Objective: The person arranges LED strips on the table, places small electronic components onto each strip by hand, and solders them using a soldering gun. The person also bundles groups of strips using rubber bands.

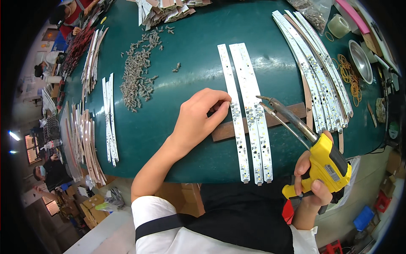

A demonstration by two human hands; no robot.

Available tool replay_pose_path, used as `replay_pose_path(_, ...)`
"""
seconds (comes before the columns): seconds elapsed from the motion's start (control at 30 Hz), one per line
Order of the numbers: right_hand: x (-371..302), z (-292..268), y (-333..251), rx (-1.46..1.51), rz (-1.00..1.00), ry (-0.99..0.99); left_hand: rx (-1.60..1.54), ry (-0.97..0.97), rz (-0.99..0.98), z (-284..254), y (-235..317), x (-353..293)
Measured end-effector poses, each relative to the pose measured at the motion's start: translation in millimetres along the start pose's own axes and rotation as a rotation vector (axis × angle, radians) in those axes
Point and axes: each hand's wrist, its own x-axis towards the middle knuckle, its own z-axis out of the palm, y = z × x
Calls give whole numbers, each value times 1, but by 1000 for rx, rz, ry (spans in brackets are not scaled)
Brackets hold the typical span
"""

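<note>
My right hand point(315, 186) is wrapped round the handle of a yellow soldering gun point(329, 163). Its metal tip and the thin solder feed tube point left, just over the middle of the LED strips point(247, 63). These white strips lie lengthwise before me, side by side, across a dark wooden bar point(277, 121). My left hand point(196, 116) is closed in a pinch at the left edge of the leftmost LED strip point(239, 139), beside its middle. Whatever small thing the fingertips may hold is hidden.
Loose small metal parts point(137, 76) lie in a heap on the green table point(186, 55). More LED strips point(323, 80) are stacked at right, near rubber bands point(349, 76) and a metal bowl point(360, 62). Narrow strips point(109, 118) lie at left. Other people work beyond.
</note>
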Motion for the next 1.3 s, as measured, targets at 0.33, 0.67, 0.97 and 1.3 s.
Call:
replay_pose_path(0.33,7,8,4,-91,67,33,49,15,53,0,-4,0)
replay_pose_path(0.67,11,19,0,-186,155,31,150,65,148,8,-7,-1)
replay_pose_path(0.97,11,22,-3,-249,144,64,156,111,234,9,-9,0)
replay_pose_path(1.3,14,27,-5,-271,170,58,343,65,331,9,-6,-1)
